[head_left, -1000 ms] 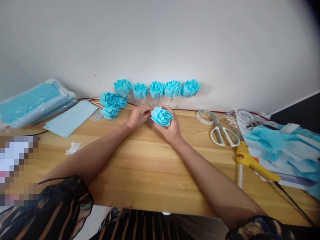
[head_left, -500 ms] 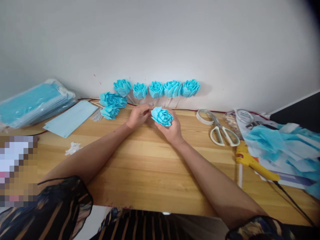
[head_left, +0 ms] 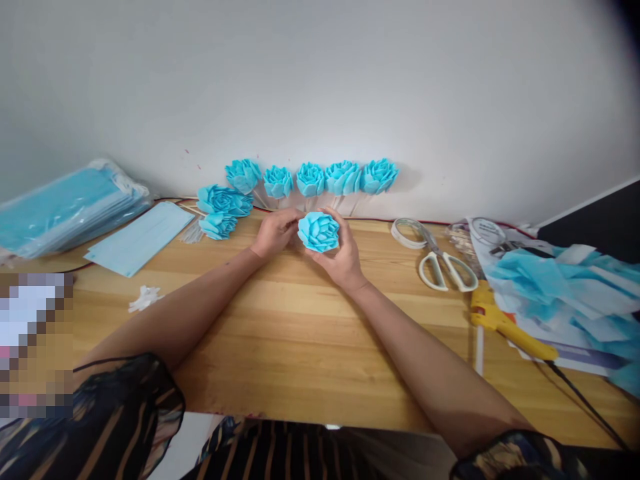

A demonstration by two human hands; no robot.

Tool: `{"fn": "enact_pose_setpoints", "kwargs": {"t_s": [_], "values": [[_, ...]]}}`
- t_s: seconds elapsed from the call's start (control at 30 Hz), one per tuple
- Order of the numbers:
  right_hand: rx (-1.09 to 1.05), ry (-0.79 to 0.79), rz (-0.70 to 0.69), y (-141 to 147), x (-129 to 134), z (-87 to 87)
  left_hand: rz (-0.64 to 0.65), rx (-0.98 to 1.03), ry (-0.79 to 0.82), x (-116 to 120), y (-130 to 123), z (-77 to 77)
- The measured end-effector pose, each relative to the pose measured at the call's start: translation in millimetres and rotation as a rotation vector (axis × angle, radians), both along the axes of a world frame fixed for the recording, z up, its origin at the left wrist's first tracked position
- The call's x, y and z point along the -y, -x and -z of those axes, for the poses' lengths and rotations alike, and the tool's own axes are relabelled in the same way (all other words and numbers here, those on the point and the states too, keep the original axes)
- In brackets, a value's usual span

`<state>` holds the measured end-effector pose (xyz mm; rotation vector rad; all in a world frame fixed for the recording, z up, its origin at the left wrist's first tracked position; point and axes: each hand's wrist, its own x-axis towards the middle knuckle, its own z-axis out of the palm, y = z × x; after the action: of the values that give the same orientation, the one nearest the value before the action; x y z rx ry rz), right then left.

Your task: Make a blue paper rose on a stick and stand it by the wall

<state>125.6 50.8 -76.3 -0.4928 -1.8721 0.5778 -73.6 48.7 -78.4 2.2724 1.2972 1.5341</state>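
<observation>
In the head view, a blue layered-petal artificial flower [head_left: 319, 232] faces up toward me above the middle of the wooden table. My right hand [head_left: 346, 261] curls round its right side and underside, thumb below and fingers behind. Just left of the bloom, my left hand [head_left: 276, 233] is closed in a pinch. What lies between those fingertips is hidden, and no stem shows there. Beyond my hands, a row of similar blue flowers [head_left: 311, 179] leans against the wall on thin pale stems. More blue flowers [head_left: 219, 225] lie to the left of my left hand.
At left are a bagged stack of blue face masks [head_left: 75, 203], flat blue sheets [head_left: 140, 239] and small white scraps [head_left: 145, 298]. On the right lie a tape roll [head_left: 407, 233], scissors [head_left: 447, 270], a corded yellow glue gun [head_left: 515, 331] and blue-white fabric pieces [head_left: 565, 280].
The flower in my right hand has turned, its centre now facing me more directly, and shifted slightly left. My left hand has hardly moved.
</observation>
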Motion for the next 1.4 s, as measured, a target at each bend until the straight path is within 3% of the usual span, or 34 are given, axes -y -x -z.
{"fn": "enact_pose_setpoints", "kwargs": {"t_s": [0.23, 0.5, 0.83, 1.4], "values": [[-0.024, -0.042, 0.034, 0.5, -0.9, -0.7, -0.041, -0.001, 0.011, -1.0, 1.5, 4.5], [-0.016, -0.005, 0.049, 0.9, -1.5, 2.7, -0.007, 0.0, 0.022, -0.3, 0.0, 2.9], [0.073, 0.039, 0.055, -1.1, -6.6, 7.3, -0.057, -0.009, -0.029, -3.3, 3.9, 4.3], [-0.028, 0.001, 0.129, 0.2, -6.4, 7.6, -0.02, -0.009, 0.021, -6.9, 3.6, 10.6]]}}
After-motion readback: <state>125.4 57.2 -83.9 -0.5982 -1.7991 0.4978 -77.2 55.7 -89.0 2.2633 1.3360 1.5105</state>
